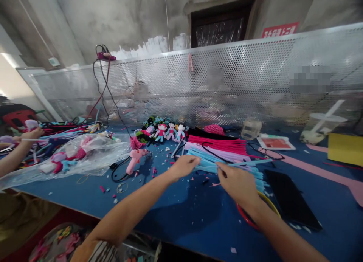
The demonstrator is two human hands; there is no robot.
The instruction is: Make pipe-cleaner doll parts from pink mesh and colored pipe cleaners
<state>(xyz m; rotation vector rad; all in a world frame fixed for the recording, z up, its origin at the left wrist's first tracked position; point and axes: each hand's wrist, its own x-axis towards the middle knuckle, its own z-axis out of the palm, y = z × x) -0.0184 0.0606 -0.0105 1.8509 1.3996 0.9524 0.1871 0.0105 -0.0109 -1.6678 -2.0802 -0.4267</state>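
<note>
A light blue pipe cleaner [249,163] stretches between my two hands, above the blue table. My left hand [184,167] is closed in a pinch at its left end. Around its middle, the fingers of my right hand [239,182] are closed, and the free end sticks out to the right. A small dark spot shows at the right fingers; I cannot make out what it is. Just beyond my hands lie bundles of light blue pipe cleaners [202,160], lilac ones [227,152] and red-pink ones [218,143].
Small dolls [170,131] stand behind a pink glue gun [134,160]. Right of my hands are a black phone [292,199], eyeglasses [265,151] and a drink cup [321,126]. A ring-shaped roll [270,203] lies under my right wrist. Another person's hand [31,134] works at far left.
</note>
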